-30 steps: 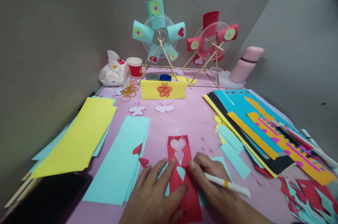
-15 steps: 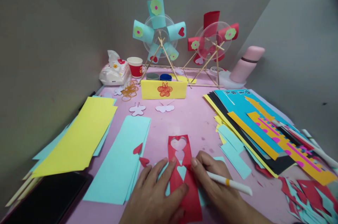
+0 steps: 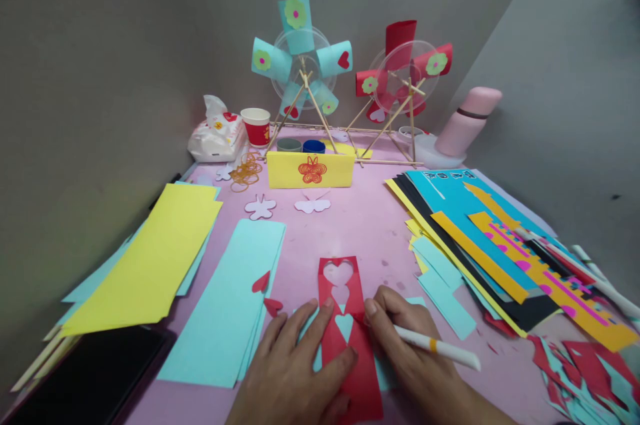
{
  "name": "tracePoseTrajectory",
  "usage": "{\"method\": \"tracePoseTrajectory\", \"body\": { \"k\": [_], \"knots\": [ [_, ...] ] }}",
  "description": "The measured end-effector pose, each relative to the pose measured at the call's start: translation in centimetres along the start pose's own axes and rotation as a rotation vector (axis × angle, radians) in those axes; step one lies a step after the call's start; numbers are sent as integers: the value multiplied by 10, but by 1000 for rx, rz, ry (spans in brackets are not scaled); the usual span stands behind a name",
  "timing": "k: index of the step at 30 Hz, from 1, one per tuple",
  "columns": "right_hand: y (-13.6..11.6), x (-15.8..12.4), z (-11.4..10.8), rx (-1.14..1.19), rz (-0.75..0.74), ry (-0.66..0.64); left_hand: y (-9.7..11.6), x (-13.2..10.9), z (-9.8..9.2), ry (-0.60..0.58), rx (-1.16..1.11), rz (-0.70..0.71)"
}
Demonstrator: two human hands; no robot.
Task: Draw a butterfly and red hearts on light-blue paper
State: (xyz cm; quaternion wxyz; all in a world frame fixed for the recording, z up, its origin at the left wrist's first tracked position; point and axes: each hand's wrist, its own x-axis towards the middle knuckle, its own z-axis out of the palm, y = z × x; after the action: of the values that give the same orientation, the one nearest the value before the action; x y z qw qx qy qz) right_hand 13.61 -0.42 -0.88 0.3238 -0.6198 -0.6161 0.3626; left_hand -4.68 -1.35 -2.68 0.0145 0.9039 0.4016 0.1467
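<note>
A red paper strip [image 3: 350,361] with heart-shaped holes lies in front of me, over light blue paper [image 3: 387,371]. My left hand [image 3: 300,371] rests on its left side with the fingers spread, pressing it down. In my right hand [image 3: 407,345] is a white pen [image 3: 440,347] with an orange band, pinched between thumb and fingers. The pen's tip end is near the strip's right edge, beside the lowest heart hole, mostly hidden by my fingers. Two small red paper hearts [image 3: 261,283] lie left of the strip, by a stack of light blue paper strips [image 3: 225,308].
Yellow sheets [image 3: 145,258] and a dark phone-like slab [image 3: 95,375] lie left. Coloured card [image 3: 480,238], pens and paper scraps [image 3: 585,378] fill the right. Behind stand two paper wheels on stick frames [image 3: 305,75], a paper cup [image 3: 256,127], tissues [image 3: 217,135] and a pink bottle [image 3: 467,121].
My right hand and the pen have shifted very slightly to the right. The left hand stays in place on the red strip.
</note>
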Motion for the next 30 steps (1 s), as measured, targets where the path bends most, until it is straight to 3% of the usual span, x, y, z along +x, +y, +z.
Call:
{"method": "tracePoseTrajectory", "body": {
  "k": [30],
  "knots": [
    [-3, -2, -4, -79, -42, -20, 1, -1, 0, -2, 16, -1]
  ]
}}
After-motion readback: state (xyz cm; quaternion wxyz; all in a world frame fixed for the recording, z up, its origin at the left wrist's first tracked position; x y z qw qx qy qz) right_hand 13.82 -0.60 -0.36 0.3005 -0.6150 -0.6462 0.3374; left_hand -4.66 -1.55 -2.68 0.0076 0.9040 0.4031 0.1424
